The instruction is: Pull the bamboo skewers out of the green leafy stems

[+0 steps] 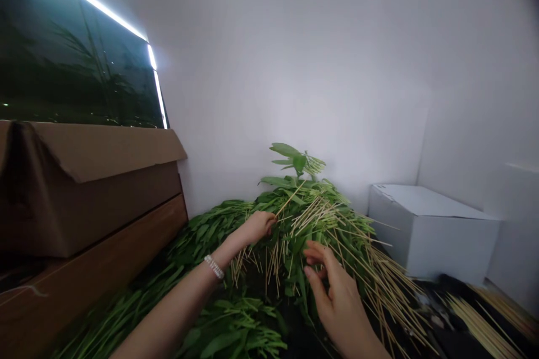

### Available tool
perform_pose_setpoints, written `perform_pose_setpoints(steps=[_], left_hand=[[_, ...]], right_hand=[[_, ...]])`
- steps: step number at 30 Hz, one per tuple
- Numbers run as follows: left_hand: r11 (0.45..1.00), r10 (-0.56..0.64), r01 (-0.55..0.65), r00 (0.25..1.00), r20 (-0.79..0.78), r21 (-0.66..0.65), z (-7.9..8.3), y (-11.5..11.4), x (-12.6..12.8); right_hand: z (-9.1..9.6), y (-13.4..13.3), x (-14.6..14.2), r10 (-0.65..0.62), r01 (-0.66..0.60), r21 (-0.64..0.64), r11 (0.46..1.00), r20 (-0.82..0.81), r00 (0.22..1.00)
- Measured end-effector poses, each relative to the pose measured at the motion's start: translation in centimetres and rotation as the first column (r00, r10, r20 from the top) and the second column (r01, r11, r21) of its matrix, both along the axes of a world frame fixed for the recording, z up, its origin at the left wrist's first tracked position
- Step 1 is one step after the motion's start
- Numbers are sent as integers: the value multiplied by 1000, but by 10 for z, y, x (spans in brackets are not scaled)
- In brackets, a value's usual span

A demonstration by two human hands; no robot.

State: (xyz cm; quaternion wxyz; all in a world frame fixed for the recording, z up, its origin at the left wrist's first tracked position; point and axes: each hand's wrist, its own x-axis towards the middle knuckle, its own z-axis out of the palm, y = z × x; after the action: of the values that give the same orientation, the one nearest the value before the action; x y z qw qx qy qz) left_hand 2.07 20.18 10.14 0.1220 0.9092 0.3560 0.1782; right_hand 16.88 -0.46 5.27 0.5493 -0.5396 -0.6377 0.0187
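My left hand (261, 225), with a beaded bracelet at its wrist, is closed around the lower end of a thin wooden stick (290, 198). The stick slants up and right towards a leafy green sprig (298, 161) at the top of the heap; I cannot tell if the two are joined. Lower right, my right hand (337, 286) holds nothing, its fingers loosely bent and the thumb apart. Both hands are over a large pile of green leafy stems (223, 221). Many pale sticks (315, 214) poke out of the pile, mostly on its right side.
A white wall (295, 67) rises behind the pile. On the left, an open cardboard box (122, 196) rests on a brown wooden ledge (147, 241), below a dark window (84, 61). A white box (450, 235) stands right, with more loose sticks (484, 325) in front.
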Motion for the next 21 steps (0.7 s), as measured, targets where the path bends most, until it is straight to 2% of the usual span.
perform_pose_setpoints(steps=[3,6,10,12,16,19,21], left_hand=[[1000,22,-20,998,-60,24,-1,17,11],[990,112,-105,991,-76,93,-4,25,15],[927,296,-286,955,-6,243,-4,23,15],[903,318,-312,948,31,295,-3,19,19],[921,190,-186,981,22,343,-2,11,39],[939,92,-82,996,-13,333,-6,14,56],[945,65,-57,998,-14,323,-9,18,64]], right_hand=[[0,-2,-1,-13,13,15,1000,36,999],[1,-4,0,-27,25,32,999,64,998],[6,-6,6,-32,31,8,999,66,997],[10,-6,10,-50,50,-11,999,50,998],[15,-6,19,-93,94,-10,996,4,996],[18,-7,25,-113,113,10,994,-14,994],[20,-8,28,-123,123,21,992,-20,992]])
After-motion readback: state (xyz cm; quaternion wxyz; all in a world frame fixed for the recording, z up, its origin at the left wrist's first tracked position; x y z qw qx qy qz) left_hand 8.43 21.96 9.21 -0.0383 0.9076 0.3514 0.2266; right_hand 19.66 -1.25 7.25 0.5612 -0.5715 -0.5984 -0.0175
